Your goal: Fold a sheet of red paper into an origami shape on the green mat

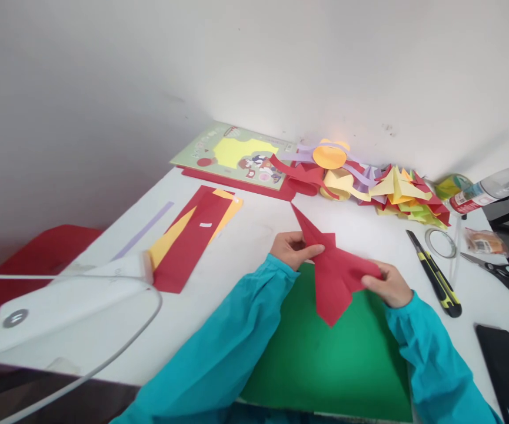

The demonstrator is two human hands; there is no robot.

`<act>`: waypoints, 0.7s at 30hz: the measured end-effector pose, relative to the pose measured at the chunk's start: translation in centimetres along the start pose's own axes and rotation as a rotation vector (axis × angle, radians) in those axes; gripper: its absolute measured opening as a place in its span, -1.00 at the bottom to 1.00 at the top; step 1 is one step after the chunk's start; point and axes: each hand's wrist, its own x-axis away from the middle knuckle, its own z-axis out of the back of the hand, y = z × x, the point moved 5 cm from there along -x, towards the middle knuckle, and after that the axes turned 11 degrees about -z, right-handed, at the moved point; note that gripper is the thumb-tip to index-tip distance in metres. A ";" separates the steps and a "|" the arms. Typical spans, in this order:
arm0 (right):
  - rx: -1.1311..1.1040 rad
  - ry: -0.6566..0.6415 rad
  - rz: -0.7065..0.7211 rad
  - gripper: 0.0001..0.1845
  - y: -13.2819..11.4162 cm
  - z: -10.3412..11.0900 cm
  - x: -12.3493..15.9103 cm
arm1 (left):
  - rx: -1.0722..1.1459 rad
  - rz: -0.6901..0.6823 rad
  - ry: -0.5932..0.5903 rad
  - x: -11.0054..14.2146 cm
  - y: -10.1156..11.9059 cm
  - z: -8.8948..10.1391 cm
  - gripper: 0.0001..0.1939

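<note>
One green sheet (325, 365) lies nearest. Above it, the left hand (288, 248) and right hand (392, 285) each keep a pinching grip on one red folded-paper figure (334, 277), creased and sharp-pointed. Beyond, the table (254, 227) bears one utility knife (435, 275), one pair of scissors (506, 272), one plastic bottle (492, 191).

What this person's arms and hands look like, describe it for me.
Both arms wear long teal-blue sleeves: the left sleeve and right sleeve are plain, loose and creased, narrowing at the wrists. The left hand and right hand are ungloved, with no rings visible.
</note>
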 end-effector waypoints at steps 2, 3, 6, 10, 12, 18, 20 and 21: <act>-0.189 0.051 0.101 -0.34 -0.4 0.5 -0.1 | 0.051 -0.027 0.147 -0.1 -0.2 0.4 -0.68; -0.258 0.066 0.128 -0.32 -0.4 0.5 -0.2 | 0.079 -0.032 0.192 0.1 -0.4 0.4 -0.66; -0.298 0.169 0.165 -0.23 0.1 0.0 -0.6 | 0.108 0.002 0.197 0.9 -1.4 -0.8 -0.62; -0.177 0.429 0.110 -0.02 1.0 0.2 -0.6 | 0.118 0.045 0.179 2.4 -2.5 -2.4 -0.57; -0.099 0.519 0.096 0.04 1.1 0.5 -0.3 | 0.095 0.038 0.185 2.9 -2.8 -2.7 -0.60; 0.035 0.586 0.138 -0.01 0.4 0.2 0.5 | -0.002 0.006 0.162 3.4 -2.6 -3.0 -0.64; 0.054 0.573 0.142 -0.02 0.2 -0.1 0.6 | -0.035 0.024 0.158 3.4 -2.6 -2.8 -0.64; 0.054 0.564 0.141 -0.03 0.2 -0.3 0.6 | -0.056 0.026 0.157 3.3 -2.5 -2.7 -0.66</act>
